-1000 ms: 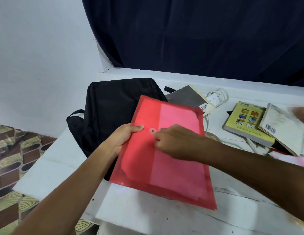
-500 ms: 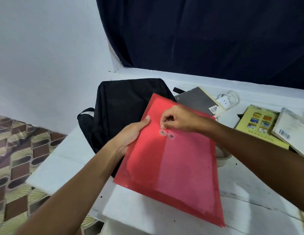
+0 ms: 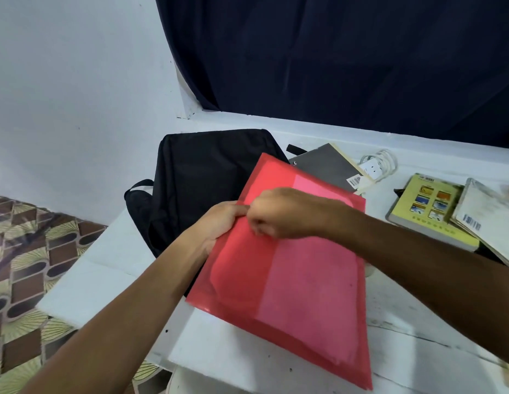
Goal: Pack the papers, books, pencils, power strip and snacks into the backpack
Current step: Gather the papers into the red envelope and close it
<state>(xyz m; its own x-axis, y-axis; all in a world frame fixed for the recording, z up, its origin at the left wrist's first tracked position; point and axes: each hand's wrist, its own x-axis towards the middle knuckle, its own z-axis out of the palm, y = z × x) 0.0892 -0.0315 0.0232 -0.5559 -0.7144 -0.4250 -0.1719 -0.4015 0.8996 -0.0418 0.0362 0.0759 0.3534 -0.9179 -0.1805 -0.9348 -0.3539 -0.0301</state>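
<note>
Holding red folder [image 3: 290, 280] with left hand [image 3: 219, 223], right hand [image 3: 281, 214] pinching near its flap; could slip, spilling papers.

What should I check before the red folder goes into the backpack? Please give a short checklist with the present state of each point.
1. Left hand holds the red folder at its left edge: ok.
2. Right hand works at the folder's clasp; clasp fastened: cannot tell, the hand hides it.
3. Papers lie inside the folder: ok.
4. Black backpack open: cannot tell, no opening shows.
5. Path to the backpack: ok, the folder already overlaps it.
6. Yellow book and power strip are not packed: not ok.
</note>
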